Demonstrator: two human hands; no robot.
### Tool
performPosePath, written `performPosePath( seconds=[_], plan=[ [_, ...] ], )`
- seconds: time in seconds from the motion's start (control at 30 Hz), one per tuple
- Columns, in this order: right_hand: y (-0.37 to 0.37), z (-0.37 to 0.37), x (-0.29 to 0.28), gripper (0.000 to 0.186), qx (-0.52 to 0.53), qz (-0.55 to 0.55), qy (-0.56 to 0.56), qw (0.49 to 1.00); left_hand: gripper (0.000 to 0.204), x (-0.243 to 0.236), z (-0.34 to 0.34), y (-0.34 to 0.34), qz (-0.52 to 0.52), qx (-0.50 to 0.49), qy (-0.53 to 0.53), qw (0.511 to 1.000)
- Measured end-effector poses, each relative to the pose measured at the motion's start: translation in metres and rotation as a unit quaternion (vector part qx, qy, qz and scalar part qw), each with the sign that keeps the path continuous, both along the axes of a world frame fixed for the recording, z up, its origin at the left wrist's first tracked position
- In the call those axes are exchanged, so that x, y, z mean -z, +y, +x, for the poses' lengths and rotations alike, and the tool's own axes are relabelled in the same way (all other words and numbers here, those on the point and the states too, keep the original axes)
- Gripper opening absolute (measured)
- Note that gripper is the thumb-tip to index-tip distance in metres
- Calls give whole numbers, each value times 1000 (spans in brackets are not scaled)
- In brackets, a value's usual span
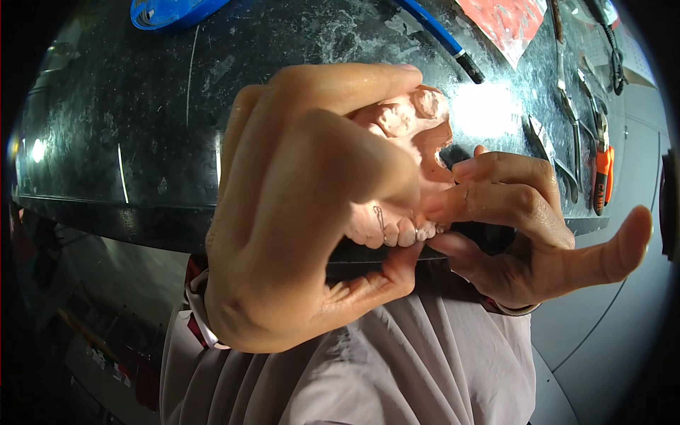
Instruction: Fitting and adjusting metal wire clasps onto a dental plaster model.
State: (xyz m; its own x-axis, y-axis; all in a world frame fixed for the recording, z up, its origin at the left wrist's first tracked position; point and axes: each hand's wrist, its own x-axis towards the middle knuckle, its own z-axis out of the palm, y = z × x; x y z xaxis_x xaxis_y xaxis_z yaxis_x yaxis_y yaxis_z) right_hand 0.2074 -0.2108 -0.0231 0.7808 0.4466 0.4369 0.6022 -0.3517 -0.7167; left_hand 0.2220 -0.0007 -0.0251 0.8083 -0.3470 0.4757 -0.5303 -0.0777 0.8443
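A pink dental cast (431,138) with moulded teeth and a thin bent wire (379,219) on its lower part is held just over the near edge of the dark worktop. My left hand (297,198) is wrapped over the cast from the left, hiding much of it, with its thumb under the lower teeth. My right hand (524,234) grips the cast's right side with fingertips and thumb near the lower teeth, its little finger sticking out to the right. Whether a small piece is between those fingertips I cannot make out.
The scuffed worktop (113,106) holds a blue coiled object (166,14), a blue rod (439,35), a pink sheet (503,25), several metal pliers (570,120), orange-handled pliers (603,176) and a dark cord (613,57). A pale cabinet front (602,319) is at the right.
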Motion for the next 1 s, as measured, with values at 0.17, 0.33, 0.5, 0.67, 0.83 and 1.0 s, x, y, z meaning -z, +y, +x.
performPosePath(
  seconds=[0.17, 0.33, 0.5, 0.67, 0.83, 1.0],
  plan=[
    [-5, 3, 3, 63, -10, -27, 3, 1000, 38, -2, 2, -2, 59, -14, -28, 998],
    [-7, 6, -2, 43, -22, -47, 1, 999, 41, -1, 3, -3, 63, -40, -51, 996],
    [-7, 7, -2, 30, -32, -59, 0, 998, 46, 6, 9, 6, 114, -20, -119, 986],
    [14, 3, 12, 28, 22, 110, -39, 993, 44, -11, 0, -8, 171, -66, -54, 982],
    [16, -1, 12, 32, 30, 131, -3, 991, 43, 4, 0, -12, 118, -78, -69, 988],
    [13, -2, 14, 50, 23, 122, -7, 992, 44, 3, -1, -12, 72, -85, -78, 991]
  ],
)
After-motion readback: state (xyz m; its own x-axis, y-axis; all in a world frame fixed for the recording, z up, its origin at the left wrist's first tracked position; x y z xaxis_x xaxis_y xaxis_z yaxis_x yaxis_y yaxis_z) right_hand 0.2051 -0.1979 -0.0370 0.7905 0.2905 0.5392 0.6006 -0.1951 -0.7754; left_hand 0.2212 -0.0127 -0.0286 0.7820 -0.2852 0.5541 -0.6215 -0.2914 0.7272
